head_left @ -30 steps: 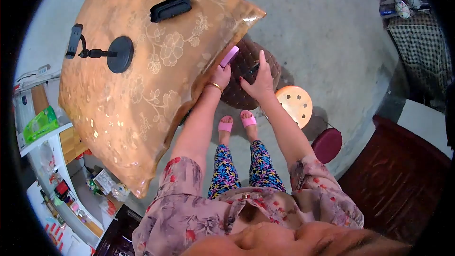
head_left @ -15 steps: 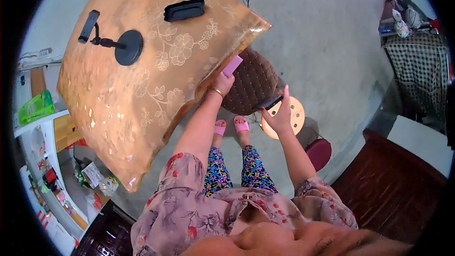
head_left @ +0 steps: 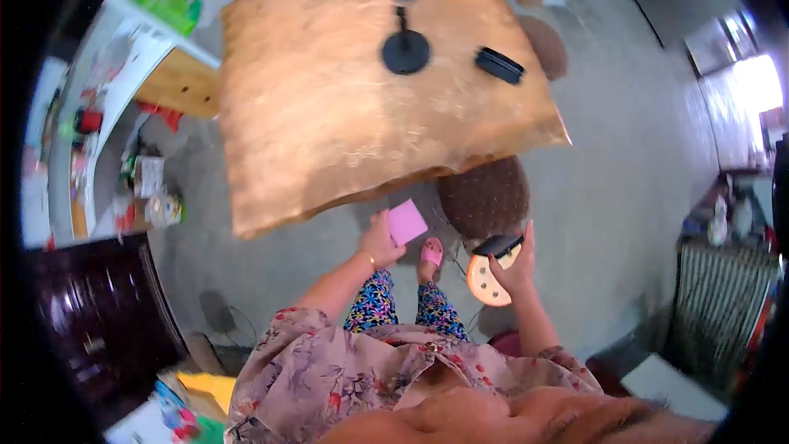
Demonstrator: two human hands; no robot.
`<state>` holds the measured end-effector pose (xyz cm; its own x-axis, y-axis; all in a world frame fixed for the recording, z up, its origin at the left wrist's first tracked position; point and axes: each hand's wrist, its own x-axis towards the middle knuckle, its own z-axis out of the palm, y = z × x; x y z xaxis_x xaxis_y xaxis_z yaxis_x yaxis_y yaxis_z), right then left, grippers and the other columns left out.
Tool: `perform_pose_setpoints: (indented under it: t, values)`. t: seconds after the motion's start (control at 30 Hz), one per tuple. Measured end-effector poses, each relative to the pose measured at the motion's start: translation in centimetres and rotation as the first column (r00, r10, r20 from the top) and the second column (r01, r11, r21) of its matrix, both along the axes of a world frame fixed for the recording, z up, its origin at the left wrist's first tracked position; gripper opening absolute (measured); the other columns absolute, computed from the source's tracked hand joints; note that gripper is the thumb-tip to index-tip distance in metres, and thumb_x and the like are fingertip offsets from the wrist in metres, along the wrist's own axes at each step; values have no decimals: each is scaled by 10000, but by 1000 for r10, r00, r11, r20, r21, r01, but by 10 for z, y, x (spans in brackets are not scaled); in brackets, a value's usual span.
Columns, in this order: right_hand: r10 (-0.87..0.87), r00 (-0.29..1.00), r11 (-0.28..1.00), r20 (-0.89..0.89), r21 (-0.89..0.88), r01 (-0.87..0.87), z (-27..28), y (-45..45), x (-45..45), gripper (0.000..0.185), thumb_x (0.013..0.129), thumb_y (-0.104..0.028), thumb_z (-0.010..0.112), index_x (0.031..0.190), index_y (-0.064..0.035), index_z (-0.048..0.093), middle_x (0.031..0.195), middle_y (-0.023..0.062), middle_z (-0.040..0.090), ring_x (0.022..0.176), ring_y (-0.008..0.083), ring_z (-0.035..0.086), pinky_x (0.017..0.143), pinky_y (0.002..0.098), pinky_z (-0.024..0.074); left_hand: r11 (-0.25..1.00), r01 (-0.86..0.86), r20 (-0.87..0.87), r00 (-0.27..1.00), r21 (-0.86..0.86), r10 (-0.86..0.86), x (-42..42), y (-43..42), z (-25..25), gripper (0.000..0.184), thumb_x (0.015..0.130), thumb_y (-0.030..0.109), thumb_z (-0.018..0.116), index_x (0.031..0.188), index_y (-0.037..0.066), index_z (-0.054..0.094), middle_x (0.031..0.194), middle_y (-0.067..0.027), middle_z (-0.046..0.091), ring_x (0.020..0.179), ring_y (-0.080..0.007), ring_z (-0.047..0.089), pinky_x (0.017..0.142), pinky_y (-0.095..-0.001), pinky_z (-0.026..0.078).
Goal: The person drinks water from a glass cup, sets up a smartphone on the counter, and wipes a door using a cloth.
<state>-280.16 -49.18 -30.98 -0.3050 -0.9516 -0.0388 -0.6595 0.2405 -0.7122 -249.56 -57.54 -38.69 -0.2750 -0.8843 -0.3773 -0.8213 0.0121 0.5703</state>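
Surface (head_left: 320, 115), blurred; your left hand (head_left: 380, 238) clasped a pink block (head_left: 408, 223), your right hand (head_left: 518, 270) a dark slab (head_left: 497, 245), undersides hidden.

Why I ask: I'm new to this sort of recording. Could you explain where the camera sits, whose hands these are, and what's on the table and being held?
There is no machine here: the view comes from one camera worn on a person's head, looking forward and down. That is why the wearer's own floral shirt fills the bottom.

The two bare hands belong to the wearer. The left hand holds a flat pink object; the right hand holds a dark, flat object, perhaps a phone. Both are held off the table.

On the table's shiny gold-brown cover are a black stand with a round base and a separate black object, which I can't identify. A round brown seat shows beyond the right hand.
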Motion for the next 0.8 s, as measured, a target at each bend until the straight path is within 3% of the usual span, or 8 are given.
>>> perform_pose_setpoints:
  t: [0.07, 0.17, 0.27, 0.4, 0.6, 0.67, 0.73, 0.8]
  values:
    - [118, 993, 993, -10, 19, -117, 22, -6, 18, 1054, 568, -123, 771, 1410, 20, 154, 1169, 170, 465, 1098, 308, 468, 965, 376, 377, 993, -71, -57, 995, 91, 77, 52, 23, 9, 838, 633, 262, 727, 1284, 16, 260, 1173, -257, 450, 1068, -421, 498, 872, -460, 450]
    - [288, 957, 958, 37, 0, -288, 47, -12, 52, 1048, 577, -148, 762, 1415, 12, 154, 1141, 183, 466, 1072, 325, 472, 933, 386, 389, 954, -297, -125, 945, 50, 301, 116, 64, 71, 744, 625, 236, 740, 1204, 18, 328, 1110, -249, 472, 1000, -425, 515, 859, -459, 439]
    - [443, 895, 895, 56, -85, -438, 67, -20, 111, 1043, 580, -174, 754, 1413, 17, 157, 1103, 184, 473, 1022, 343, 482, 901, 398, 402, 938, -318, 3, 947, -138, 322, 202, 111, 79, 656, 623, 208, 743, 1124, 7, 370, 1061, -253, 479, 976, -424, 510, 854, -461, 427]
    - [597, 802, 796, 5, -126, -592, 91, -29, 196, 1033, 583, -176, 755, 1410, 23, 170, 1088, 175, 485, 1014, 327, 490, 901, 384, 406, 722, -676, -9, 731, -145, 682, 280, 175, 138, 664, 626, 258, 724, 1126, -5, 376, 1059, -261, 473, 1027, -412, 488, 861, -443, 439]
    - [679, 734, 725, -25, -138, -675, 147, -27, 374, 1052, 576, -189, 772, 1413, 13, 168, 1093, 176, 493, 1014, 311, 502, 897, 375, 412, 539, -833, 8, 542, -123, 840, 421, 280, 144, 755, 619, 328, 744, 1180, -23, 381, 1159, -232, 436, 1085, -392, 474, 905, -422, 441]
    - [719, 695, 679, 26, -242, -693, 143, -30, 431, 1062, 583, -166, 767, 1422, 8, 139, 1082, 158, 498, 980, 280, 526, 875, 358, 434, 407, -905, -17, 412, -124, 911, 458, 309, 173, 748, 621, 337, 745, 1172, -25, 391, 1161, -233, 433, 1091, -390, 468, 907, -420, 439]
    - [757, 619, 653, 208, -241, -718, 165, -29, 492, 1041, 604, -146, 753, 1426, 4, 131, 1068, 143, 491, 945, 245, 539, 847, 340, 448, 410, -896, 30, 411, -172, 911, 500, 338, 192, 784, 624, 353, 750, 1191, -28, 365, 1159, -236, 430, 1096, -381, 472, 902, -412, 443]
    - [816, 573, 564, 78, -330, -757, 173, -33, 545, 1027, 618, -128, 744, 1427, 3, 126, 1063, 138, 483, 926, 229, 541, 832, 328, 453, 375, -903, 33, 377, -212, 926, 536, 368, 190, 803, 621, 356, 753, 1199, -33, 354, 1155, -238, 430, 1093, -381, 476, 900, -411, 443]
